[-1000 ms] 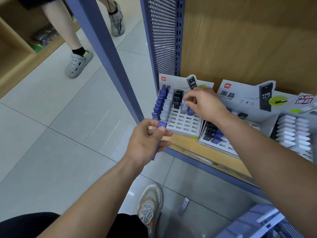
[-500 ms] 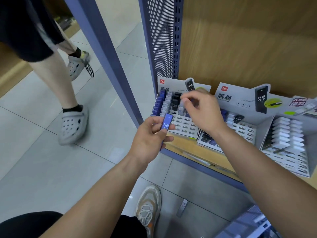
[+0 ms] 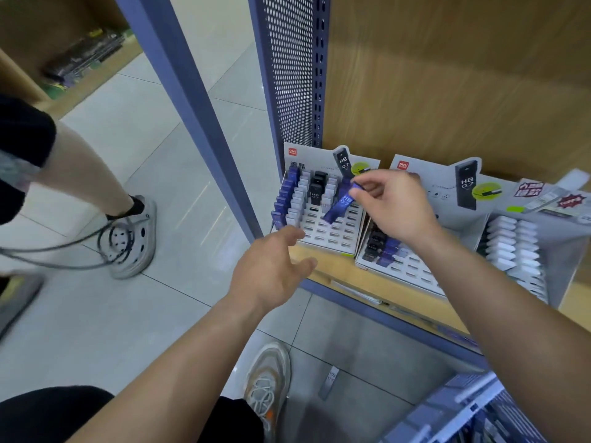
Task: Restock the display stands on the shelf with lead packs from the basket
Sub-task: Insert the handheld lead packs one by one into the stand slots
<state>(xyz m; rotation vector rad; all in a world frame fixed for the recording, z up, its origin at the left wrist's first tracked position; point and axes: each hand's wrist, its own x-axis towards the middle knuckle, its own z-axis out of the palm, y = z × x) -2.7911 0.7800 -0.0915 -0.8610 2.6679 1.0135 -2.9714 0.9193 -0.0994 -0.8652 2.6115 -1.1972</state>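
Pinching the upper end of a blue lead pack (image 3: 339,204) between thumb and fingertips, the right hand (image 3: 395,207) holds it tilted over the left display stand (image 3: 323,239). The pack's lower end points down at the open slots of the white grid; whether it touches the grid cannot be told. The hand's remaining fingers curl loosely behind the pinch.

The left hand (image 3: 271,270) carries nothing. Its fingers are spread and relaxed, the thumb apart from them, and it hovers by the stand's front left corner above the wooden shelf edge (image 3: 345,278). Its fingertips lie close to the stand, though contact is unclear.

On this stand a column of blue packs fills the left side, pale packs stand next to them, and a few black ones sit toward the back. Just beside it, the second display stand (image 3: 415,270) has black and blue packs in its near left corner. A third stand (image 3: 524,251) further right bears rows of white packs. The basket (image 3: 463,410) shows blurred at the lower right. One loose pack (image 3: 329,382) lies on the floor tiles near the person's shoe (image 3: 268,378).
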